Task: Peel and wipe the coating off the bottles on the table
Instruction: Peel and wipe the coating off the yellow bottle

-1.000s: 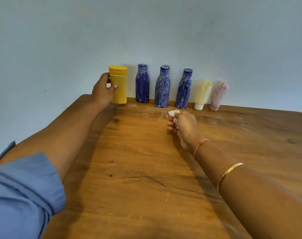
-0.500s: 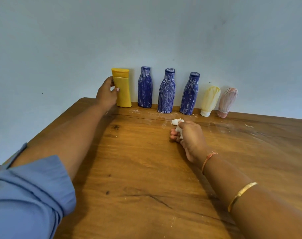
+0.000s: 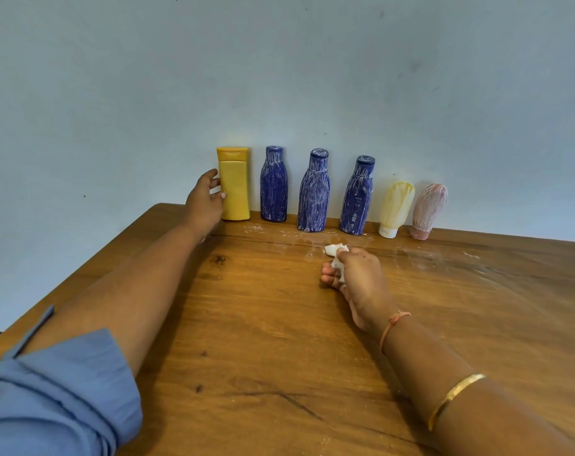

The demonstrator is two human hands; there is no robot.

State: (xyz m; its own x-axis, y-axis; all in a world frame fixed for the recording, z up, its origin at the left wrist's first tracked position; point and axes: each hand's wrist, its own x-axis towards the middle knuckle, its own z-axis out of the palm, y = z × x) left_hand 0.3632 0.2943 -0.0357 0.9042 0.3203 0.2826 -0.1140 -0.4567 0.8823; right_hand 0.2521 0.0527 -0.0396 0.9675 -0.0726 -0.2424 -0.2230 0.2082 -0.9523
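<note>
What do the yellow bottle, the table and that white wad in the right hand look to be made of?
The yellow bottle: likely plastic, smooth matte, seamed flip cap. The table: varnished wood; grain, knots, cracks show. The white wad pinched in the right hand: crumpled tissue or cloth, cannot tell which.

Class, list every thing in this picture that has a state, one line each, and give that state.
yellow bottle: upright, clean-looking, held by the left hand.
left blue bottle: upright, coated.
middle blue bottle: upright, coated.
right blue bottle: upright, coated.
cream tube: cap-down, leaning on the wall, coated.
pink tube: cap-down, leaning on the wall, coated.
white tissue: crumpled, gripped by the right hand.
table: white smears.
</note>
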